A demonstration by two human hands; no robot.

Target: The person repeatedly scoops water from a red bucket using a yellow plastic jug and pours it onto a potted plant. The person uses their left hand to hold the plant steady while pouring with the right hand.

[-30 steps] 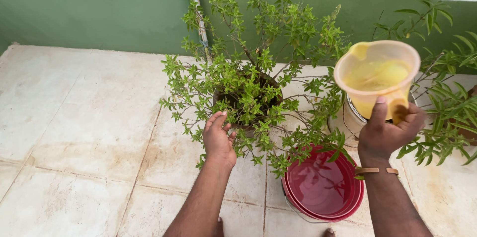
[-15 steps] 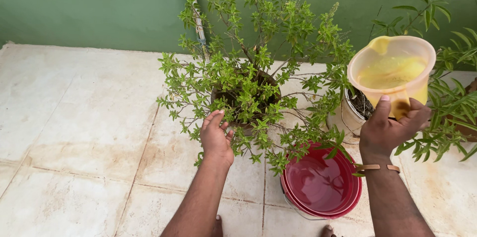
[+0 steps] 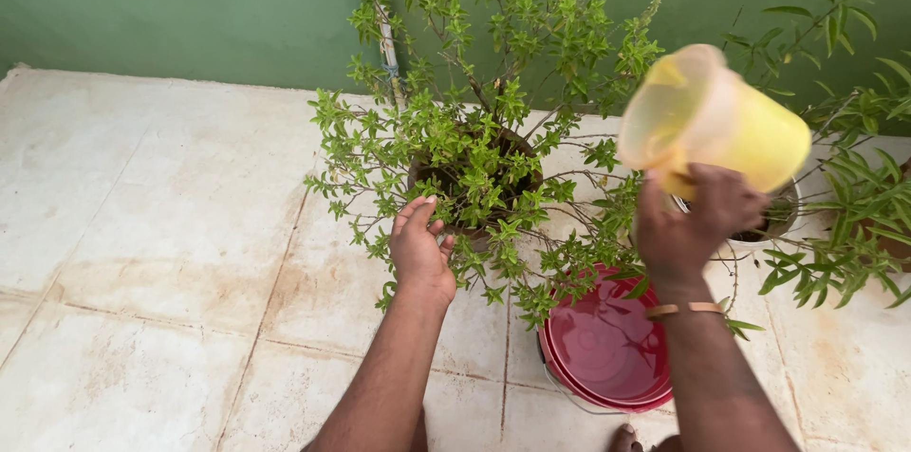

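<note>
My right hand [image 3: 688, 220] grips a yellow plastic jug [image 3: 716, 125] by its handle, tipped to the left so its mouth faces the leafy potted plant [image 3: 484, 120]. My left hand [image 3: 420, 245] is open, fingers spread among the plant's lower left branches beside its dark pot [image 3: 474, 177]. A red bucket [image 3: 607, 343] holding water stands on the floor just below the jug and my right wrist, which wears a tan band.
A green wall runs along the back with a thin pipe [image 3: 378, 6] behind the plant. A second pot [image 3: 773, 224] and another leafy plant [image 3: 854, 186] stand at the right. The floor is stained pale tile [image 3: 161, 224]. My toes show at the bottom edge.
My right hand has swung the jug leftward and tilted it from upright onto its side toward the plant. My left hand has stayed at the lower branches.
</note>
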